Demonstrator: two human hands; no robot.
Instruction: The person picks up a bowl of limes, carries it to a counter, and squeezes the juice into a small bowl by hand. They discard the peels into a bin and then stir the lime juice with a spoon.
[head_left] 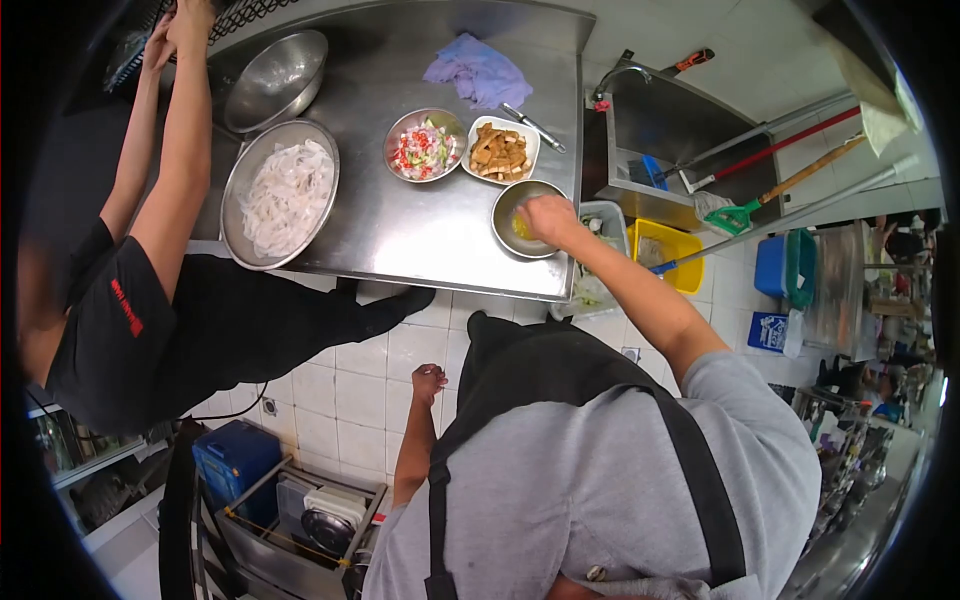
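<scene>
My right hand [548, 220] reaches into a small metal bowl [508, 239] at the table's front right corner. Its fingers are bunched downward, their tips hidden, beside something yellow [521, 226] in the bottom. My left hand [428, 382] hangs low over the floor, away from the table, its fingers curled and nothing visible in them. Just behind the small bowl is a white dish [534, 150] of brown fried-looking pieces [498, 153]. To its left stands a metal bowl [394, 163] of chopped red, white and green vegetables [425, 149].
On the steel table [400, 235] are a wide bowl [231, 215] of whitish strips, a tilted metal bowl [275, 82], a purple cloth [472, 70] and a peeler-like tool [536, 128]. A co-worker [150, 310] stands left. Right are a sink [640, 110] and yellow bin [690, 268].
</scene>
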